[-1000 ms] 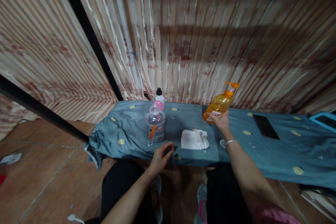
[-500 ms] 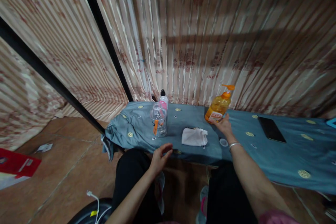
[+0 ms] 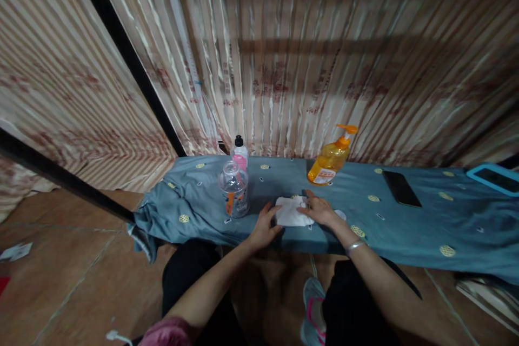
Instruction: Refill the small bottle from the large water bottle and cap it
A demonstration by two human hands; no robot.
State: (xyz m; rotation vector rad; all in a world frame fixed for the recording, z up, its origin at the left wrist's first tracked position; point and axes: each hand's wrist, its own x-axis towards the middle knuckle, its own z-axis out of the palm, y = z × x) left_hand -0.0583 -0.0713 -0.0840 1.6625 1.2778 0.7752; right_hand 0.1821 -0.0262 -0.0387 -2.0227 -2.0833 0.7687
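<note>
A folded white cloth [image 3: 292,212] lies on the blue-grey bedding between my hands. My left hand [image 3: 264,228] is at its left edge, with thumb and fingers apart and the fingertips touching it. My right hand [image 3: 322,211] has closed on the cloth's right edge; part of its grip is hidden. Behind the right hand stands an orange pump bottle [image 3: 327,165] with yellow liquid. To the left of the cloth is a clear plastic bottle [image 3: 235,192] with an orange label, uncapped. A small clear round lid [image 3: 340,214] is partly hidden by my right wrist.
Behind the clear bottle is a black-capped bottle [image 3: 239,154] with a pink label. A dark phone [image 3: 401,188] and a blue-framed object [image 3: 492,178] lie on the right. A black post [image 3: 133,65] rises at the left, before a patterned curtain [image 3: 275,65].
My right hand has let go of the pump bottle, now standing by itself, and moved to the cloth. My left hand has come up to the cloth's left side. The view has shifted.
</note>
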